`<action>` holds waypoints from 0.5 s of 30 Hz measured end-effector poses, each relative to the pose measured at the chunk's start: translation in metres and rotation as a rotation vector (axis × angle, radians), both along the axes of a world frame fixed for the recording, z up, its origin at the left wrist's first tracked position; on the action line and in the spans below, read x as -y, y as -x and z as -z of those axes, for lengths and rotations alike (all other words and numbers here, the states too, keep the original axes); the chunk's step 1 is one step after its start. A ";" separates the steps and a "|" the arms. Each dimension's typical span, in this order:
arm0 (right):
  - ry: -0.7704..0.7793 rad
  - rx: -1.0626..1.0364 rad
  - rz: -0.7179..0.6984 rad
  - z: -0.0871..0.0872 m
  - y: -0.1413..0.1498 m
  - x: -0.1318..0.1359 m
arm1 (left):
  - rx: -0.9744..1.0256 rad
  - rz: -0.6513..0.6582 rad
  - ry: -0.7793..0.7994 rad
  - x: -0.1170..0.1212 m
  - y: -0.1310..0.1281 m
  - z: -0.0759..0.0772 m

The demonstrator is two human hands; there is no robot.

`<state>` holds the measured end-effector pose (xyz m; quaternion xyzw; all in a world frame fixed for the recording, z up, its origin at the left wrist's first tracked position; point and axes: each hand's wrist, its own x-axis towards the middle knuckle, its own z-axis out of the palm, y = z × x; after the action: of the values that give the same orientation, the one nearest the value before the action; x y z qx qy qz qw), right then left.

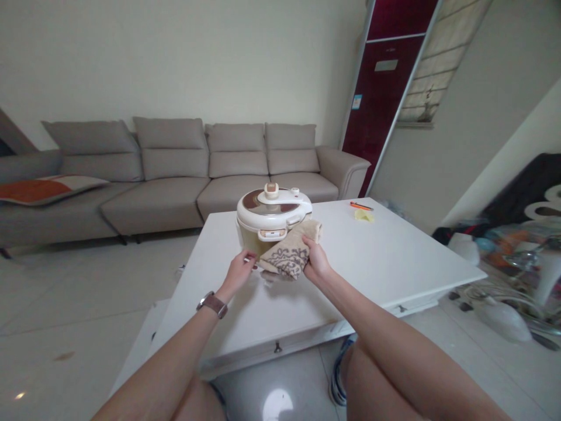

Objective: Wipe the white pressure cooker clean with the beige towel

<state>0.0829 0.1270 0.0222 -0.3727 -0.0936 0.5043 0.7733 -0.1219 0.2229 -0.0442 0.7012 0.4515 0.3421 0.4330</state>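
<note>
A white and beige electric pressure cooker [274, 216] with a brown lid top stands on the white table [372, 257]. My right hand [315, 257] is closed on a folded beige towel [291, 251] with a dark scroll pattern, held against the cooker's front right side. The towel covers part of the cooker's lower body. My left hand [242, 268], below a wrist watch, is at the cooker's lower left front. Its fingers are curled together close to the base and the towel's left corner; what they pinch, if anything, is too small to tell.
On the table's far right lie an orange pen-like item [361, 206] and a yellowish crumpled piece [363, 216]. Behind the table stands a grey sofa [170, 193]. Assorted items and cables clutter the floor at right, near a white fan-like base [504, 318].
</note>
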 end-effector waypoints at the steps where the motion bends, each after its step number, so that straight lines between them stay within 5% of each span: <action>1: 0.009 0.014 0.008 0.000 0.001 0.001 | -0.001 0.004 0.002 0.001 0.000 0.000; 8: 0.127 0.126 0.014 0.013 0.013 0.004 | 0.011 0.000 0.023 0.005 0.000 -0.005; 15: 0.140 0.281 0.176 0.023 -0.017 -0.014 | 0.018 -0.014 0.032 0.007 0.003 -0.010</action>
<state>0.0999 0.1410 -0.0011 -0.4992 -0.1327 0.3828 0.7659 -0.1247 0.2155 -0.0345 0.6879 0.4579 0.3439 0.4459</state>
